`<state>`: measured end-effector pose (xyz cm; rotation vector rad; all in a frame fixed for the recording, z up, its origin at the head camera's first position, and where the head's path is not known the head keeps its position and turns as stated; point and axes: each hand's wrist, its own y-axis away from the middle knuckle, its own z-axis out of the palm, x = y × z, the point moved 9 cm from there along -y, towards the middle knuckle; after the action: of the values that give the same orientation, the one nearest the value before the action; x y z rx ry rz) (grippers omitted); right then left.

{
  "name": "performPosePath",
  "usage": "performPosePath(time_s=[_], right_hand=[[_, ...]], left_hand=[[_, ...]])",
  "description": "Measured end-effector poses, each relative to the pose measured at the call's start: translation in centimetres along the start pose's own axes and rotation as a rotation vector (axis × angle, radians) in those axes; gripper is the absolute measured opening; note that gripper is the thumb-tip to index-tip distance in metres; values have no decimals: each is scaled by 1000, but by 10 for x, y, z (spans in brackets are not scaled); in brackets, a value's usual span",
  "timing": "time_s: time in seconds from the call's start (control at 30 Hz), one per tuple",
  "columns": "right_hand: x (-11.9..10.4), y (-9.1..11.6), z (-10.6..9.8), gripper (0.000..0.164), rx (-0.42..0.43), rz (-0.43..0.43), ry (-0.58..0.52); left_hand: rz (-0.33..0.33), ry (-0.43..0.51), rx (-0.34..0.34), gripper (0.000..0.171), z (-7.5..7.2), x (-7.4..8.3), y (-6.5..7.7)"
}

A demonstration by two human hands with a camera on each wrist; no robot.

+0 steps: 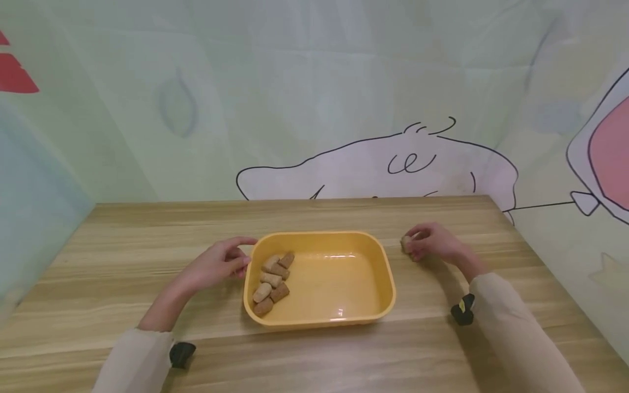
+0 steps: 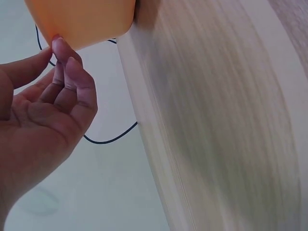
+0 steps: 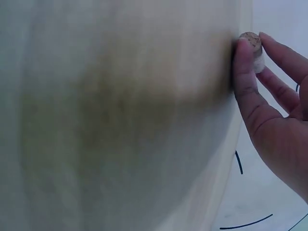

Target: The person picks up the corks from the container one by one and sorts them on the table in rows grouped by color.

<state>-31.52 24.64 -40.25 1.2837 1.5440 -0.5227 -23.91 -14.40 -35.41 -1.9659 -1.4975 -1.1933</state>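
A yellow rectangular tray (image 1: 339,292) stands on the wooden table. Several tan and brown corks (image 1: 271,279) lie grouped along its left side. At the tray's left rim, my left hand (image 1: 216,266) touches the outer wall with its fingertips, the lower fingers loosely bent. The left wrist view shows those fingertips (image 2: 57,44) against the orange-yellow tray wall (image 2: 91,21). To the right of the tray, my right hand (image 1: 434,243) pinches a single cork (image 3: 255,50) between thumb and fingers, close over the table. Its round speckled end shows in the right wrist view.
The wood-grain table (image 1: 314,357) extends around the tray on all sides. Behind its far edge hangs a pale cloth backdrop (image 1: 304,109) with cartoon drawings. Each beige sleeve (image 1: 521,333) has a small black device (image 1: 463,310) near the cuff.
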Motion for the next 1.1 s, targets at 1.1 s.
performPosePath(time_s=[1.1], right_hand=[[-52,14,-32,54,25,-50,211]], left_hand=[[33,17,-2,40,-1,-1,-1]])
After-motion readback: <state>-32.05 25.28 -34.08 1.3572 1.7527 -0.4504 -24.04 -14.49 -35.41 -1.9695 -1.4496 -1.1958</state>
